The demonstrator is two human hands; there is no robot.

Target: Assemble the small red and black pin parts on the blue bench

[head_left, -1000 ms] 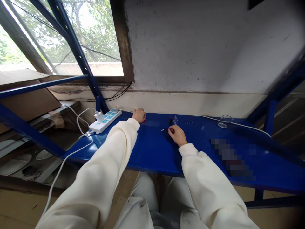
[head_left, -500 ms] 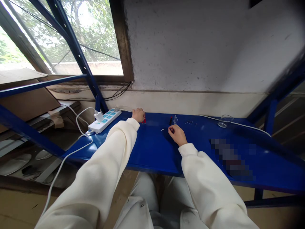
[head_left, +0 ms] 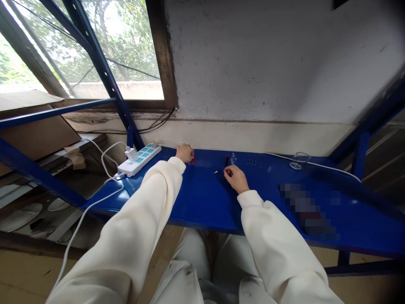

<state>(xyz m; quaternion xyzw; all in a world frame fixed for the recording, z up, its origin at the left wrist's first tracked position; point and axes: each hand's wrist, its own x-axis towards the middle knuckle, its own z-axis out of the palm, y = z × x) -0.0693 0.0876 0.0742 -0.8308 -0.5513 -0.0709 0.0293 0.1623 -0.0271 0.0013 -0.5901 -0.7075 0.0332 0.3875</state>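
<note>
My left hand (head_left: 184,152) is curled over a small red object (head_left: 193,160) at the back of the blue metal shelf (head_left: 202,198). My right hand (head_left: 235,178) rests further right on the shelf, fingers curled into a pinch on something too small to name. Just beyond its fingertips stand a dark red-tipped marker (head_left: 226,160) and a small clear vial (head_left: 233,159). A tiny white bit (head_left: 215,172) lies on the shelf between my hands.
A white power strip (head_left: 138,160) with a plugged-in adapter lies at the shelf's left end, its cable hanging to the floor. Several tiny dark parts (head_left: 252,162) sit in a row, a glass dish (head_left: 299,159) and a white cable (head_left: 332,169) further right. Blue rack posts stand on both sides.
</note>
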